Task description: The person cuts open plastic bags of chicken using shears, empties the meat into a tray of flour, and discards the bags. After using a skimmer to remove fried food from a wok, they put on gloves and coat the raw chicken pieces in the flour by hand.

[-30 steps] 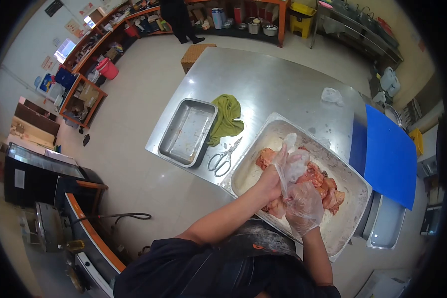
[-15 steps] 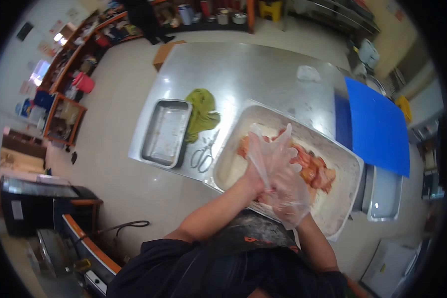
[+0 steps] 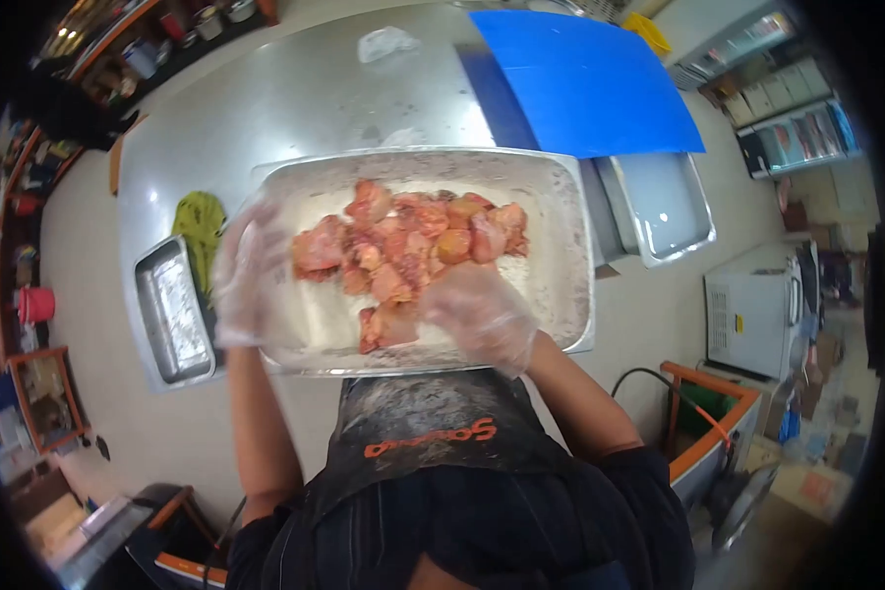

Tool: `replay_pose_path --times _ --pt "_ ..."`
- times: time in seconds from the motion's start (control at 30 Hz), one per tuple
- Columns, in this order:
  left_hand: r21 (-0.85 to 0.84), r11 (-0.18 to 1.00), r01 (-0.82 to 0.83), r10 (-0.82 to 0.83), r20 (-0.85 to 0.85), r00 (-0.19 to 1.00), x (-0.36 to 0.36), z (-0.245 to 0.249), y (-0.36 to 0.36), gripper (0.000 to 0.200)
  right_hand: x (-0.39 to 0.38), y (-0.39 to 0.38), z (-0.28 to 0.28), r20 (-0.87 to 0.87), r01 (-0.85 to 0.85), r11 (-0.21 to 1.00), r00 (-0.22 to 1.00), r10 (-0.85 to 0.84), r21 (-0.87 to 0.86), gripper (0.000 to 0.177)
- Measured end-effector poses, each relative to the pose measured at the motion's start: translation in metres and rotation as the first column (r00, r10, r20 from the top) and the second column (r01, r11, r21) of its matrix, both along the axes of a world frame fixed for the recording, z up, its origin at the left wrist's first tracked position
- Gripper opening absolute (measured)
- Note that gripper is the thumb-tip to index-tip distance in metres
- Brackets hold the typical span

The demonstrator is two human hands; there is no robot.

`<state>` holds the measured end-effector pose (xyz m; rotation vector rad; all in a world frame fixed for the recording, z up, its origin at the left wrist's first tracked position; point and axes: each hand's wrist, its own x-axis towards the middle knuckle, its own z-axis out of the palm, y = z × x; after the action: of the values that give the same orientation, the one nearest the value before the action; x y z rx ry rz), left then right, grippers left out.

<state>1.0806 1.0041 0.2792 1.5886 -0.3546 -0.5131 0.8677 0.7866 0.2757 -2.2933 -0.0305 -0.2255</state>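
Note:
A large metal tray (image 3: 551, 315) lies on the steel table, holding several pieces of raw, reddish meat (image 3: 403, 241) near its middle. My left hand (image 3: 251, 270), in a clear plastic glove, is at the tray's left wall and smeared by motion, so its fingers cannot be made out. My right hand (image 3: 482, 310), also gloved, is over the front right part of the meat with its fingers bent in toward the pieces. Whether those fingers hold a piece is hidden.
A small metal tray (image 3: 175, 313) and a green cloth (image 3: 198, 236) are at the left of the steel table (image 3: 246, 108). A blue board (image 3: 590, 84) lies at the back right, above a white-bottomed tray (image 3: 664, 202). A plastic bag (image 3: 386, 43) sits at the back.
My hands, together over the meat before, have moved apart to the left and right. The view has turned and shifted right. More of the meat shows, and the scissors are no longer seen.

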Motion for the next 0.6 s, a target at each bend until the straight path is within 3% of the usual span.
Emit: replay_pose_path --times 0.03,0.07,0.13,0.17,0.2,0.23,0.33,0.37,0.47,0.6 --pt "0.217 0.975 -0.051 -0.01 0.272 0.962 0.019 -0.015 0.022 0.054 -0.021 -0.018 -0.018 -0.171 0.19 0.981 0.968 -0.182 0.032 0.002" --pt "0.396 0.904 -0.162 -0.075 0.52 0.851 0.028 -0.029 0.035 0.048 -0.043 -0.035 -0.035 -0.337 0.376 0.926 0.877 -0.343 0.034 0.006" --pt "0.514 0.692 -0.507 -0.269 0.835 0.48 0.016 -0.033 0.034 0.038 -0.073 -0.063 -0.045 -0.539 0.157 0.89 0.746 -0.39 -0.427 0.018" --pt "0.55 0.743 -0.38 -0.123 0.671 0.731 0.017 -0.051 0.039 0.036 -0.081 -0.068 -0.047 -0.637 0.121 0.878 0.644 -0.424 -0.463 0.022" --pt "0.545 0.798 -0.259 0.007 0.421 0.907 0.021 -0.085 0.047 0.035 -0.086 -0.069 -0.05 -0.719 0.076 0.871 0.531 -0.447 -0.485 0.026" --pt "0.497 0.853 -0.158 0.112 0.12 0.986 0.021 -0.106 0.054 0.033 -0.09 -0.071 -0.053 -0.783 0.026 0.866 0.414 -0.463 -0.499 0.03" --pt "0.435 0.885 -0.163 0.133 0.099 0.986 0.014 -0.109 0.063 0.031 -0.1 -0.08 -0.064 -0.811 0.015 0.904 0.435 -0.391 -0.427 0.04" --pt "0.493 0.85 -0.186 0.128 0.15 0.98 0.013 -0.109 0.062 0.03 -0.099 -0.083 -0.064 -0.825 0.013 0.912 0.421 -0.377 -0.41 0.042" --pt "0.419 0.884 -0.207 0.242 -0.031 0.97 -0.001 -0.097 0.049 0.026 -0.095 -0.092 -0.057 -0.857 -0.028 0.925 0.389 -0.339 -0.379 0.047" --pt "0.328 0.9 -0.287 0.329 -0.082 0.941 -0.017 -0.102 0.052 0.024 -0.081 -0.109 -0.054 -0.87 -0.108 0.917 0.374 -0.32 -0.383 0.051"
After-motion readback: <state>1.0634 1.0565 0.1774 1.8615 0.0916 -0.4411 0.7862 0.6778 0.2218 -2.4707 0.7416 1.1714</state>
